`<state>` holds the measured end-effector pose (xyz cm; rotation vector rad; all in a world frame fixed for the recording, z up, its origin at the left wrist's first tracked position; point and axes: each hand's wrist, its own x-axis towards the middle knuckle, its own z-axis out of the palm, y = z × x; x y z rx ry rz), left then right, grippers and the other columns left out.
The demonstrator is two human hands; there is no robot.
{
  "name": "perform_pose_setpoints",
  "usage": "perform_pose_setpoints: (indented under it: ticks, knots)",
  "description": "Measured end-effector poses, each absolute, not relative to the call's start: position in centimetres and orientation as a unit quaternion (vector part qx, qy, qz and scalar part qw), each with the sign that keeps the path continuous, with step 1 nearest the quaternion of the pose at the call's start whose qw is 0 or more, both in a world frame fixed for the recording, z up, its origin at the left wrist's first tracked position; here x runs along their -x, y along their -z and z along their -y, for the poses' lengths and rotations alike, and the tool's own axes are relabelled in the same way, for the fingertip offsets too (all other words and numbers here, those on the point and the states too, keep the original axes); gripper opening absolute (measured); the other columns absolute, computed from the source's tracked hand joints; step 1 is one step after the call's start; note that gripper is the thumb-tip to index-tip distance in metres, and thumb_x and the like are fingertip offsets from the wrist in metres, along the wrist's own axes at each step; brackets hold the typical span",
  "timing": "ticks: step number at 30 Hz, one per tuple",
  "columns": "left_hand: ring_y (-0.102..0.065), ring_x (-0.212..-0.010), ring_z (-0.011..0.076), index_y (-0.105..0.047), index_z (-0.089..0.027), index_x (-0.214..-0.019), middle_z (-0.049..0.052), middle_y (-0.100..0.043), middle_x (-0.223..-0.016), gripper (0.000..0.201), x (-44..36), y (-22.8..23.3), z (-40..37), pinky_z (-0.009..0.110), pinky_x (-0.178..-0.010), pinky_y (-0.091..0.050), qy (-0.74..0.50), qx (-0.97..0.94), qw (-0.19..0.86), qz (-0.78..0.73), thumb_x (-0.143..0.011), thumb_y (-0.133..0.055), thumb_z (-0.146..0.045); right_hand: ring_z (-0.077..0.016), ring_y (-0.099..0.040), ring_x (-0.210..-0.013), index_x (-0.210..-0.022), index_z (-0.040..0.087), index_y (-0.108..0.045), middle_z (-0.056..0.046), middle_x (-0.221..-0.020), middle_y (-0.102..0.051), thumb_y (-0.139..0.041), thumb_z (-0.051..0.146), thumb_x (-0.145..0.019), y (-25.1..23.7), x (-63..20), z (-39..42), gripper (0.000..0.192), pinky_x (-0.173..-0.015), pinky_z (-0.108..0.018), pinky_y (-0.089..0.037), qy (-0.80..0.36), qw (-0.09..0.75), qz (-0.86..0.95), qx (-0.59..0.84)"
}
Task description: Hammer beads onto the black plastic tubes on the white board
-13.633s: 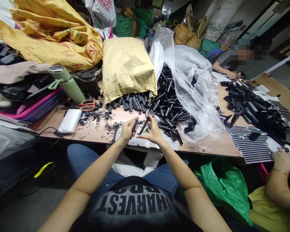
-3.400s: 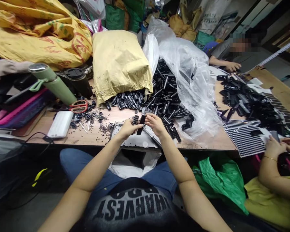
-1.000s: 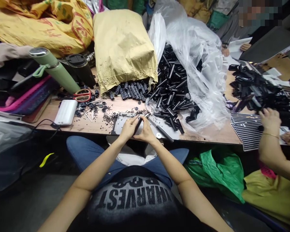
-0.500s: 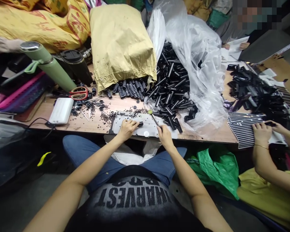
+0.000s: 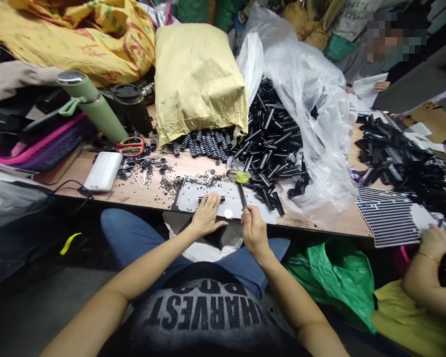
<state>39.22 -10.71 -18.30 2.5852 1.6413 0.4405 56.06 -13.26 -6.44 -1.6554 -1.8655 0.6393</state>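
The left hand [image 5: 207,218] lay flat, fingers spread and gripping nothing, on a pale sheet [image 5: 193,196] at the near edge of the wooden tabletop [image 5: 141,196]. Its fingertips pinned a short black rod [image 5: 211,198] lying crosswise on that sheet. A ring showed on one finger. The right hand [image 5: 254,232] was closed around the dark handle of a small hammer [image 5: 241,188], held just beside the left hand, with the hammer's yellow-green head [image 5: 241,176] raised above the sheet's far edge.

Behind the sheet, a tan paper sack [image 5: 198,84] lay on its side, spilling studded black cylinders [image 5: 204,144] from its mouth. To its right, a clear plastic bag [image 5: 312,114] spread open over a heap of smooth black tubes [image 5: 269,144]. Small black washers and pins [image 5: 152,173] were scattered to the left, near a white power bank [image 5: 103,171], red-handled scissors [image 5: 132,147], a green flask [image 5: 91,106] and a black cup [image 5: 132,106]. A yellow woven sack [image 5: 78,34] carried red printing, too crumpled to read.

The wearer's dark shirt [image 5: 204,312] read "HARVEST", seen upside down, with a second line above it too folded to make out.

At the right edge, another person's hand [image 5: 433,240], wearing a thin bracelet, rested near a perforated black-and-white panel [image 5: 388,218]. Farther back, a second person sat at the tabletop.
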Motion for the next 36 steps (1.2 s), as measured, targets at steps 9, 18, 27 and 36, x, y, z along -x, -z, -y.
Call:
perform_pose_setpoints:
  ticks: [9, 18, 27, 36]
  knots:
    - [-0.024, -0.142, 0.0381, -0.033, 0.008, -0.143, 0.029, -0.033, -0.148, 0.082, -39.1, 19.0, 10.7, 0.049, -0.115, -0.02, -0.176, -0.838, 0.039, -0.515, -0.087, -0.049, -0.049, -0.0187, -0.063, -0.064, -0.095, 0.02, -0.055, -0.005, -0.076, -0.067, -0.028, 0.039, -0.1, 9.0, -53.3, 13.5, 0.032, -0.06, -0.025, -0.035, -0.239, 0.047, 0.766, 0.594]
    - [-0.059, -0.093, 0.0239, -0.059, -0.014, -0.127, 0.014, -0.063, -0.101, 0.041, -39.0, 16.8, 12.0, 0.036, -0.082, -0.051, -0.188, -0.823, 0.147, -0.515, -0.092, -0.037, -0.01, -0.0194, -0.063, -0.066, -0.1, 0.019, -0.057, -0.005, -0.076, -0.066, -0.026, 0.049, -0.1, 9.6, -60.3, 12.3, 0.043, -0.061, -0.026, -0.038, -0.143, 0.174, 0.693, 0.685]
    - [-0.052, -0.12, 0.0316, -0.04, -0.004, -0.141, 0.024, -0.054, -0.129, 0.055, -35.0, 12.7, -4.6, 0.042, -0.101, -0.041, -0.288, -0.629, 0.174, -0.701, -0.095, -0.045, -0.034, -0.0229, -0.056, -0.085, -0.09, 0.017, -0.06, -0.011, -0.091, -0.062, -0.038, 0.039, -0.098, 15.2, -62.1, 7.5, 0.033, -0.074, -0.032, -0.041, 0.03, 0.109, 0.74, 0.663]
    - [-0.061, -0.107, 0.0398, -0.044, -0.002, -0.129, 0.029, -0.06, -0.114, 0.048, -38.1, 12.4, -13.6, 0.047, -0.088, -0.046, -0.221, -0.542, 0.177, -0.791, -0.09, -0.05, -0.029, -0.0263, -0.051, -0.106, -0.111, 0.016, -0.058, -0.014, -0.116, -0.058, -0.046, 0.036, -0.095, 12.4, -60.4, 3.9, 0.029, -0.091, -0.039, -0.044, -0.03, 0.223, 0.76, 0.61]
